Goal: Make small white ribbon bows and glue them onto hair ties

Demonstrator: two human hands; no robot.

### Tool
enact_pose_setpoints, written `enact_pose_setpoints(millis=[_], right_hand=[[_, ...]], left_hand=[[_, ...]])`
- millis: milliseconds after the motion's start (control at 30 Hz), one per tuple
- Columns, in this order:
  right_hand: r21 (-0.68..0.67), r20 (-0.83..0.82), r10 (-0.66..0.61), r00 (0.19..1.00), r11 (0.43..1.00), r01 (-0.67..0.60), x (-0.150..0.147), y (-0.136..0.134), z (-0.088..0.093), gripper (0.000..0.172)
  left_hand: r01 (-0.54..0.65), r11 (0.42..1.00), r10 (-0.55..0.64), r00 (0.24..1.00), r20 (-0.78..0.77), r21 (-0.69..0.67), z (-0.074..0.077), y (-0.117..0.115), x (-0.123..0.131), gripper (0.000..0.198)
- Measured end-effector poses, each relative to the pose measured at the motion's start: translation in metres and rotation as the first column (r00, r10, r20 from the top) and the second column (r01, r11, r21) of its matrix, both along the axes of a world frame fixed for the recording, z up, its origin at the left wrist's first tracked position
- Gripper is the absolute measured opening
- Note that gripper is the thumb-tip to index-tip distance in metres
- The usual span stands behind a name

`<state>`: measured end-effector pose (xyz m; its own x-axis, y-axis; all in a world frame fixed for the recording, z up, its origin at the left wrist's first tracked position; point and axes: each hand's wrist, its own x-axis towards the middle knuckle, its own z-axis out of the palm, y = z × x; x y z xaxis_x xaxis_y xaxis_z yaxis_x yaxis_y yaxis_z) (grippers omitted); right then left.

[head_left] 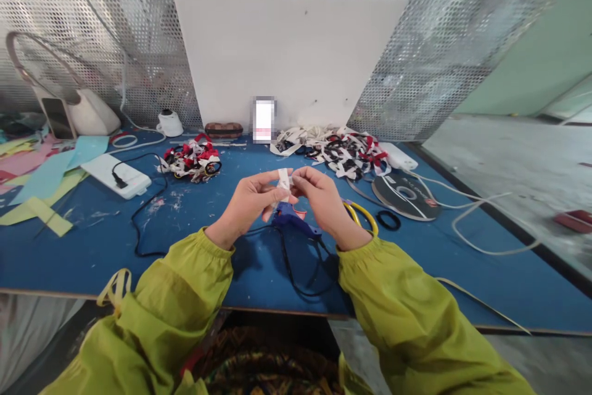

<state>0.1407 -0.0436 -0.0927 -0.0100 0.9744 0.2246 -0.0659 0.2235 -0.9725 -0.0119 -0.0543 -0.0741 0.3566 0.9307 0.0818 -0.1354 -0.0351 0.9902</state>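
My left hand (252, 199) pinches a short white ribbon strip (283, 178) that stands up between thumb and forefinger. Thumb and fingers of my right hand (322, 199) are closed on the same strip from the other side. Whatever else the fingers cover is hidden. Just below both hands a blue glue gun (298, 222) lies on the table, its black cord trailing toward the front edge. Close by my right wrist is a yellow-handled tool (370, 217), partly covered by the hand. Beside that lies a black hair tie (387, 219).
Piles of ribbon-wrapped hair ties lie at left (194, 159) and right (346, 151) on the blue table (185, 272). A ribbon reel (407, 196) and white cables sit further right. On the left are a white power strip (115, 174) and coloured papers (46, 176). A lit phone (264, 121) leans behind.
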Motion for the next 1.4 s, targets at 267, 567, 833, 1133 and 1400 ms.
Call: enact_pose_setpoints(millis=[267, 567, 833, 1133, 1400], right_hand=[[0.043, 0.122, -0.122, 0.985, 0.992, 0.117, 0.004, -0.007, 0.009, 0.014], [0.121, 0.157, -0.176, 0.972, 0.98, 0.158, 0.0, -0.023, 0.014, 0.014], [0.077, -0.059, -0.147, 0.987, 0.986, 0.151, -0.001, -0.022, 0.012, 0.017], [0.065, -0.092, -0.081, 0.992, 0.994, 0.087, -0.008, -0.025, 0.006, 0.021], [0.314, 0.372, -0.285, 0.884, 0.934, 0.169, -0.017, -0.026, -0.004, 0.013]], left_hand=[[-0.098, 0.995, 0.099, 0.993, -0.059, 0.019, -0.003, 0.0, 0.003, 0.055], [-0.191, 0.97, 0.211, 0.969, -0.127, 0.152, -0.009, 0.002, 0.005, 0.046], [-0.208, 0.977, 0.211, 0.974, -0.087, 0.041, -0.001, 0.001, 0.005, 0.042], [-0.223, 0.962, 0.253, 0.944, -0.212, 0.156, -0.011, 0.002, 0.009, 0.037], [-0.25, 0.897, 0.386, 0.844, -0.371, 0.365, -0.02, -0.003, 0.012, 0.033]])
